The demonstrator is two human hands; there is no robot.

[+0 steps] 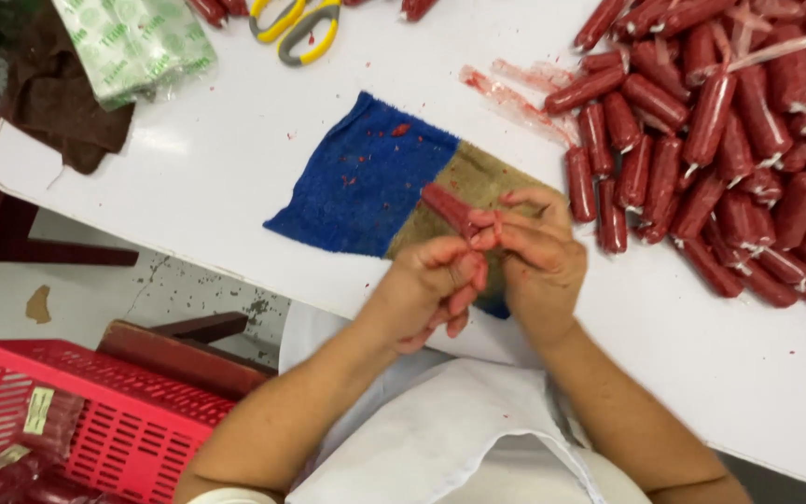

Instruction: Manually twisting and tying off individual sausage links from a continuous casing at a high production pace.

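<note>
Seen from the head camera, looking down: a person stands at the edge of a white table (235, 159), both forearms reaching up and inward until the hands meet over a cloth.

Held thing. A short red sausage-shaped stick (450, 209) is gripped between the two hands. Its long axis runs diagonally, free end pointing up and to the left, near end buried among the fingertips. It sits just above the brown half of a two-coloured cloth (366, 177), whose other half is blue and flecked with red crumbs.

Hands. The right hand (543, 266) is curled, thumb and forefingers pinched on the stick's near end; it lies slightly farther up the table and is the closer of the two to the stick's body. The left hand (431, 289) is likewise closed, fingers folded under, its fingertips pressed against the same end from the lower left. The two hands touch each other. Both show red smears.

Surroundings. A large heap of wrapped red sticks (729, 159) fills the table to the right, near the right hand. Torn clear wrapper strips (515, 98) lie just left of the heap. Yellow-handled scissors (296, 23) rest at the far edge, well apart. A red plastic crate (95, 411) sits below the table on the left.
</note>
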